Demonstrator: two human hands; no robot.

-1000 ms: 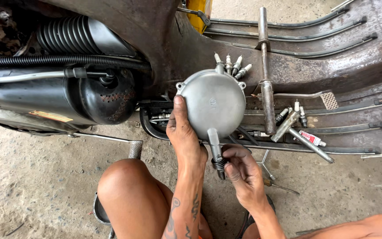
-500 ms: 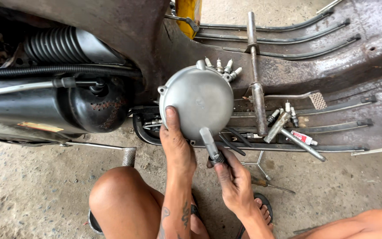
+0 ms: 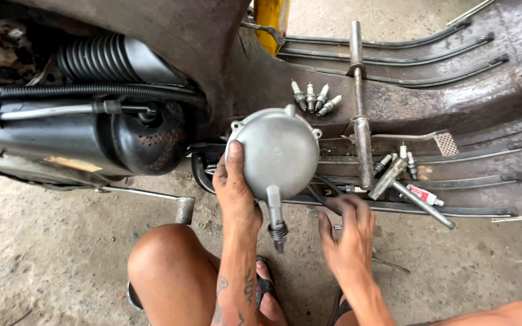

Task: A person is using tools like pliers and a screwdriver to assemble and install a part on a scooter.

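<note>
— From the head view, what did the left hand [image 3: 235, 192] have?

— Its fingers were curled round the left rim of a round grey metal cover [image 3: 279, 158], held up before the scooter floorboard's [image 3: 490, 90] near edge; a short lever with a spring [image 3: 276, 218] hung below it.

— And the right hand [image 3: 348, 232]?

— Fingers loosely bent, gripping nothing, touching the floorboard's near edge beside a socket wrench [image 3: 421, 204]. Four spark plugs [image 3: 314, 98] lay towards the far edge.
</note>
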